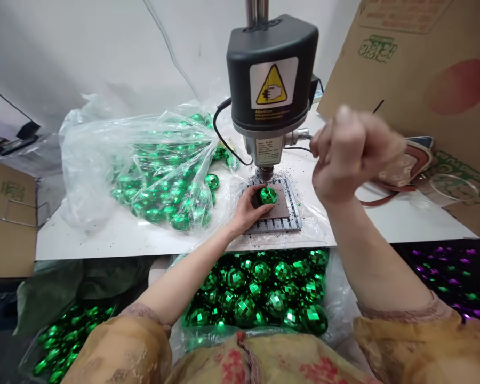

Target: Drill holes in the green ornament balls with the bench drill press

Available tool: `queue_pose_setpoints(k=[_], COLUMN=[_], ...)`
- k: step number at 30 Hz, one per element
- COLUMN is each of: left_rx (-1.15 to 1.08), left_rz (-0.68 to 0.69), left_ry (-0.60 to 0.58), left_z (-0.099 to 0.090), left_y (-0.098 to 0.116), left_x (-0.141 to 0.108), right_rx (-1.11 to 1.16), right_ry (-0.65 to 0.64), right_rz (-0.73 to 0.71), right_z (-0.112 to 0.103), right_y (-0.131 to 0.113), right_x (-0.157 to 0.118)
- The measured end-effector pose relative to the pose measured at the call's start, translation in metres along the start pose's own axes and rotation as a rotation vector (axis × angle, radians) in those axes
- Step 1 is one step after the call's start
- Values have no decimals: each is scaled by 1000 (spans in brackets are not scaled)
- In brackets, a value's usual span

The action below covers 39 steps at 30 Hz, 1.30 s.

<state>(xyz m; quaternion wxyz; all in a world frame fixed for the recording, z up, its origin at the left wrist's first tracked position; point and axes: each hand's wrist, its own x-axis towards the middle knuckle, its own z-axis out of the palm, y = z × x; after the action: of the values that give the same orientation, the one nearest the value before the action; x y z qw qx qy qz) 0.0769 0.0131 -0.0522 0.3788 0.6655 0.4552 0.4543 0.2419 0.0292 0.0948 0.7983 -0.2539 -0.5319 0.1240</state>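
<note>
Inspection, in descending order of size: a white worktable [104, 242] carries a black-headed drill press [274, 69] bearing a hand-hazard label. To its left lies a clear plastic bag [92, 170] of faceted green balls; below the table edge, a plastic liner [338, 298] borders more of the same. The right hand [352, 154] is raised beside the feed lever [303, 136], fingers curled closed; blur prevents confirming whether they close round it. The left hand [244, 213] reaches in over the slotted base plate [294, 210], thumb and forefinger pinching a single green ball [268, 196] at its sides. That ball sits on the brown pad [280, 209], directly beneath the chuck [266, 173]. Dark specks of debris are scattered around the plate. Judged step: positioning and steadying the ball under the spindle for drilling; whether the bit touches it cannot be determined. In this inspector's judgement, a downstroke calls for the ball centred and firmly seated, even pressure on the lever, and both pinching fingertips kept low and outside the bit's path.
</note>
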Motion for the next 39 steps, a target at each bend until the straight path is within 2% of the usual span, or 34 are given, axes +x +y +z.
queue_pose_setpoints(k=[2,4,6,7,9,12,13,15,17,19,21,24,26,28,31,35,39], left_rx=[76,164,217,229,243,356,423,549,581,522,467,529,650,802,945,952,917], left_rz=[-4,-16,-22,-6,83,236,261,283,312,340,327,213,91,-65,-254,-295,-271], left_ry=[101,206,180,98,-174,-558,-641,-735,-736,-627,-389,34,171,202,178,126,13], left_z=[2,4,8,11,18,34,40,48,49,40,19,-32,-69,-97,-120,-124,-121], left_y=[12,29,47,55,64,64,61,57,57,58,56,43,30,14,-6,-18,-15], left_x=[-6,-21,-46,-61,-92,-134,-145,-159,-163,-153,-125,-59,-11,28,60,66,59], right_rx=[53,63,85,103,120,59,23,-55,-102,-56,40,123,133,132,134,111,133], right_ry=[69,19,-7,-10,-1,-5,-16,-53,-77,-81,-58,-20,1,15,27,38,36], right_rz=[-88,-126,-127,-117,-82,-48,-42,-31,-23,-36,-49,-33,-33,-39,-58,-76,-83], right_z=[12,22,26,27,26,24,23,21,20,18,17,18,18,19,20,21,21], right_y=[-6,-9,-10,-10,-12,-15,-15,-15,-14,-12,-10,-9,-9,-10,-10,-9,-7], right_x=[21,38,47,48,48,45,44,45,46,46,45,42,41,40,40,40,40])
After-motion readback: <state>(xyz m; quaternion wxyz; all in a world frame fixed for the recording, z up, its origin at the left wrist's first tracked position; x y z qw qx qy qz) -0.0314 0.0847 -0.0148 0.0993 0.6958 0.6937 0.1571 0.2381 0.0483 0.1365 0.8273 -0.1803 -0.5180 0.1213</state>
